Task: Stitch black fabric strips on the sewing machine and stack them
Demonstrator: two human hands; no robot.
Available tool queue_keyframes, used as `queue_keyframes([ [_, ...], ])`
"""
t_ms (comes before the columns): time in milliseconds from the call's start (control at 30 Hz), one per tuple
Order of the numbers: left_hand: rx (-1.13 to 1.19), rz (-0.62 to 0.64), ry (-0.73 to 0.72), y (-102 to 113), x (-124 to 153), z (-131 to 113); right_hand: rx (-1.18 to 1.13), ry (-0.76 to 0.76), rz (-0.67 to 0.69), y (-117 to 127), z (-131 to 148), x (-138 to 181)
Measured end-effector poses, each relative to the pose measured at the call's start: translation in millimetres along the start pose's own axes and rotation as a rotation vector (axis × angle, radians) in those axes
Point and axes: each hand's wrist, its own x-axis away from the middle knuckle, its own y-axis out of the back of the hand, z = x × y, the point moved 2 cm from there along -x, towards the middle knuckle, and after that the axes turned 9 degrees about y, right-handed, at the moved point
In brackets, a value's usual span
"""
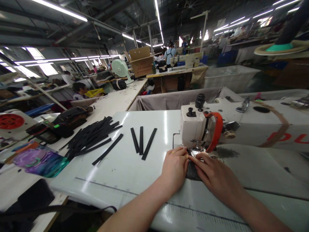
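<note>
Both of my hands meet at the needle area of a white sewing machine (193, 127). My left hand (175, 166) has its fingers bent and pressed together just left of the presser foot (196, 153). From the right, my right hand (212, 169) reaches in with its fingertips closed by the same spot. Whatever the fingertips hold is hidden beneath them. A dark flat patch (192, 171) shows between the hands; I cannot tell whether it is fabric or a plate. Left of the machine lie a few separate black strips (141, 140), with a heap of similar strips (93, 135) farther left.
A printed ruler scale (106, 186) runs along the table's near edge. At the left sit a purple and teal pouch (41, 161) and a dark bag (72, 119). A green fan (120, 69) and cardboard box (141, 62) stand farther back. Other people work in the background.
</note>
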Motion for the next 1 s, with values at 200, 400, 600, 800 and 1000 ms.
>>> queue_keyframes([
  [200,-0.023,-0.023,0.003,-1.2,2.5,-2.0,0.005,0.002,-0.008,1.4,0.7,0.3],
  [400,-0.061,-0.033,0.010,-2.2,3.6,-3.7,-0.007,-0.020,0.007,-3.0,-1.5,4.5],
  [600,-0.113,-0.060,0.003,-3.4,3.5,-6.3,-0.049,-0.037,0.020,-3.6,-3.2,6.1],
  [800,-0.103,-0.006,0.001,-3.7,-0.7,-8.1,-0.102,-0.072,0.014,-4.8,-3.5,7.4],
  [1000,-0.092,-0.042,-0.023,-6.8,2.5,-5.1,-0.132,-0.087,0.008,-6.0,-4.2,9.3],
])
